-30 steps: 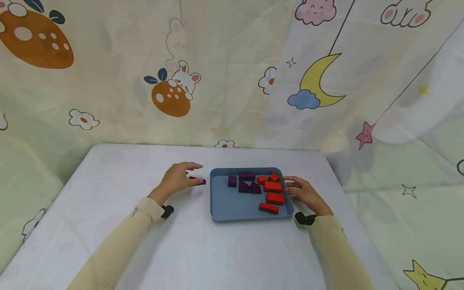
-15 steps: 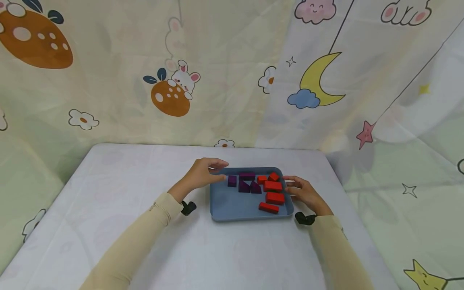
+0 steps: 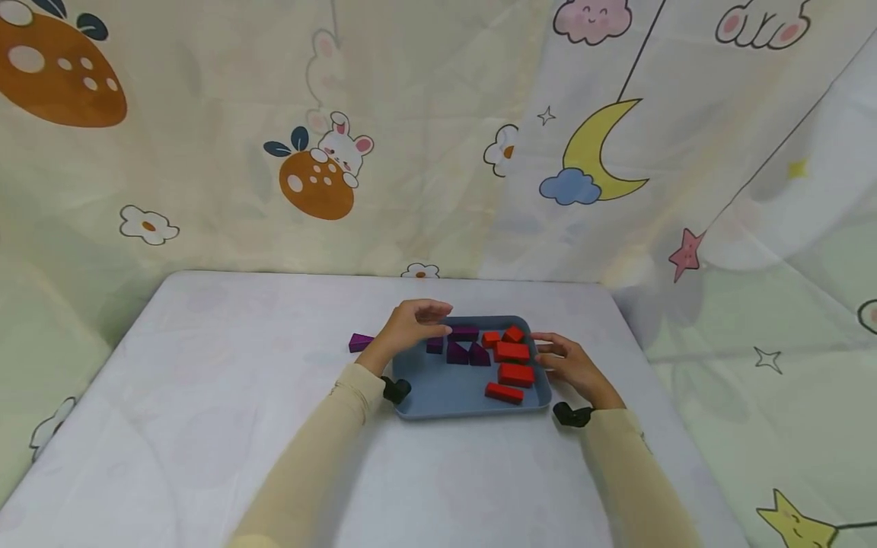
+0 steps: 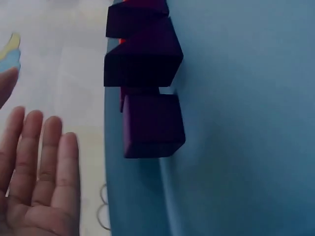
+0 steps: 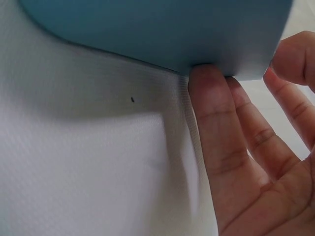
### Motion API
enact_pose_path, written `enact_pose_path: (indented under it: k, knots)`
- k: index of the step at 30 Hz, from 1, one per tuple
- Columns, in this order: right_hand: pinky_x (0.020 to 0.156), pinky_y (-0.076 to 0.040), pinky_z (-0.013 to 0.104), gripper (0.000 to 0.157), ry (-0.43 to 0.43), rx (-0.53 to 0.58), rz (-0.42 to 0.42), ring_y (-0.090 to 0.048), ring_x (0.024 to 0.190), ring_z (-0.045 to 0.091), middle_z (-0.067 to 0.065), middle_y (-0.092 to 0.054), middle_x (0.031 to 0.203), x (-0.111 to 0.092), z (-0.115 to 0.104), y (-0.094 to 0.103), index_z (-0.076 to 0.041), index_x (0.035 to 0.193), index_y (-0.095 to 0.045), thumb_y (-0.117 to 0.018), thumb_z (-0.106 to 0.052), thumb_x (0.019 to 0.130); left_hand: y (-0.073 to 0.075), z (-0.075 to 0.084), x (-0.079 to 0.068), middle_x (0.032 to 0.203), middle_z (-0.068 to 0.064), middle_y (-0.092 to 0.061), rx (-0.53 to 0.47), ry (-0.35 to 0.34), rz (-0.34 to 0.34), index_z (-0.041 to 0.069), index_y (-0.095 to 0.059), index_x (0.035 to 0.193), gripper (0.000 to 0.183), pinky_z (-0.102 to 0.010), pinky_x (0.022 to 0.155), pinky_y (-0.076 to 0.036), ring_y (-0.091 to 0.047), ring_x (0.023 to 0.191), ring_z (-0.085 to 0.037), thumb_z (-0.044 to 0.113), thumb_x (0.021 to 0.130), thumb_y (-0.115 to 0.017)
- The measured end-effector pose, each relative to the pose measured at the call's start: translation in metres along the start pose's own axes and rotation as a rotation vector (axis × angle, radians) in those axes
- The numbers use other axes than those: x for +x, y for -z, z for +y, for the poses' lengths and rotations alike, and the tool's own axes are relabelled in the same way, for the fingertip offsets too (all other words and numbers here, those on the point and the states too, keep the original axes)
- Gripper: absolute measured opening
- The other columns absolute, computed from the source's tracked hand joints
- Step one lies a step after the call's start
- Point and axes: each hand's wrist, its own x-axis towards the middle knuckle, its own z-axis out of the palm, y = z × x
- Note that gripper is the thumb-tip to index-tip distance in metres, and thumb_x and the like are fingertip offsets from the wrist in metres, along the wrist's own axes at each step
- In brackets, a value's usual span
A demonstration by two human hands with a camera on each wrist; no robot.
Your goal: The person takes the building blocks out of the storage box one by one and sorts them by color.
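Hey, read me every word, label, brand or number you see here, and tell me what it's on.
Nothing readable.
Left sleeve: small marks by the cuff, too small to read.
Right sleeve: a small mark, likewise unreadable.
Tray, blocks: no lettering visible.
Backdrop: drawings only.

This looks like a curtained-off booth: cartoon-printed cloth (image 3: 425,122) (bunny (image 3: 344,150), moon (image 3: 585,148)) backs a white table (image 3: 226,365).

Beige-sleeved left arm (image 3: 301,464): reached forward, slanted inward. Black compact fitting (image 3: 396,390) was worn at its wrist. Bare left hand (image 3: 411,326): lay with fingers (image 4: 49,162) nearly straight, side by side, thumb (image 4: 7,86) held apart. Beige-sleeved right arm (image 3: 633,472): extended forward, angled inward; second black fitting (image 3: 571,415) sat at its wrist. Bare right hand (image 3: 575,371): pointed inward, fingers extended and slightly spread.
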Motion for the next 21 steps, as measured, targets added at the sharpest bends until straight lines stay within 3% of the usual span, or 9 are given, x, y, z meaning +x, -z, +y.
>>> enact_pose_path:
  k: [6,12,16,21]
  knots:
    - [0.098,-0.06,0.04,0.054,0.012,0.006,-0.006,-0.064,0.124,0.034,0.033,-0.054,0.151,0.0,0.0,-0.001,-0.002,0.16,-0.048,-0.063,-0.011,0.109,0.0,-0.012,0.004,0.141,-0.021,-0.07,0.086,0.078,-0.019,-0.005,-0.069,0.138,0.048,-0.045,0.112,-0.054,-0.066,0.133,-0.035,-0.001,0.092,-0.083]
    - [0.098,-0.06,0.04,0.055,0.007,0.01,-0.008,-0.061,0.13,0.04,0.033,-0.052,0.153,-0.001,-0.001,-0.001,-0.002,0.16,-0.048,-0.064,-0.012,0.109,0.001,-0.015,0.006,0.137,-0.014,-0.074,0.203,0.055,0.009,0.002,-0.074,0.135,0.051,-0.046,0.11,-0.055,-0.068,0.13,-0.032,-0.007,0.086,-0.086]
    - [0.098,-0.06,0.04,0.054,0.0,0.006,-0.003,-0.061,0.13,0.04,0.033,-0.053,0.152,-0.002,-0.001,-0.001,-0.003,0.159,-0.049,-0.063,-0.012,0.109,0.001,-0.016,0.006,0.137,-0.015,-0.074,0.237,0.046,0.019,0.001,-0.074,0.134,0.052,-0.045,0.108,-0.056,-0.068,0.13,-0.032,-0.012,0.085,-0.084]
    - [0.099,-0.06,0.04,0.054,0.005,0.006,-0.001,-0.061,0.129,0.038,0.032,-0.052,0.153,0.0,0.002,0.0,-0.003,0.16,-0.048,-0.063,-0.012,0.109,0.0,-0.015,0.006,0.134,-0.015,-0.075,0.34,0.076,0.031,0.001,-0.076,0.132,0.053,-0.044,0.104,-0.058,-0.067,0.131,-0.033,-0.018,0.083,-0.081]
